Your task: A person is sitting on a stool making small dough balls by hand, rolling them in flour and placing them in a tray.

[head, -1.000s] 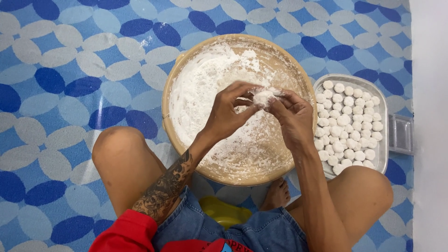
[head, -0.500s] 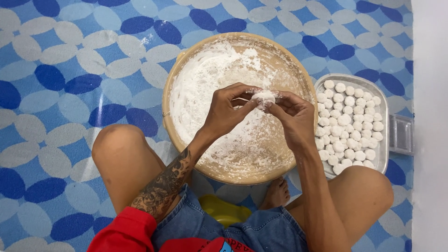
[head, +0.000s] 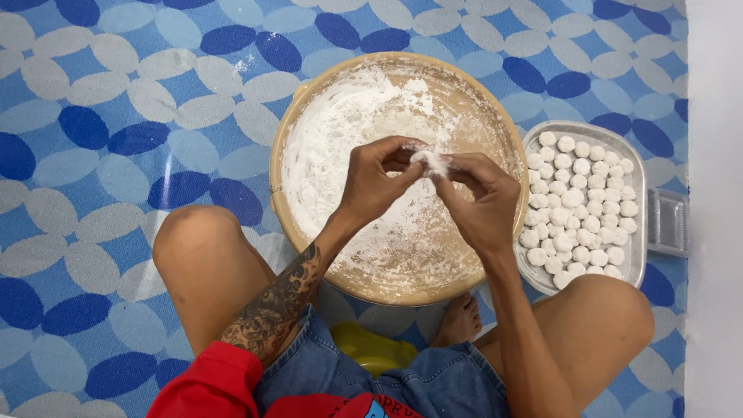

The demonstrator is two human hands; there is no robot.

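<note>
Head view — materials: a round, shallow woven tray (head: 511,155), tan at the rim, is coated with loose white flour that lies thick and powdery on its left half and thin and streaky on the right.
Dough piece: a small white lump of dough (head: 430,160), soft and irregular, dusted with flour.
Where it lies: above the middle of the tray, pinched between the fingertips of both hands, which meet over it.
Left hand: the left hand (head: 377,183) curls palm-down, thumb and forefinger closed on the lump's left side; the tattooed forearm rises from the lower left.
Right hand: the right hand (head: 481,203) mirrors it, fingers bent inward and gripping the lump's right side — wrist angled up from the lower right.
Beside the tray: a clear rectangular plastic container (head: 636,263) just to the right holds many small, smooth white balls (head: 580,205) packed close together.
Floor: a mat (head: 116,116) patterned with blue and pale ovals.
</note>
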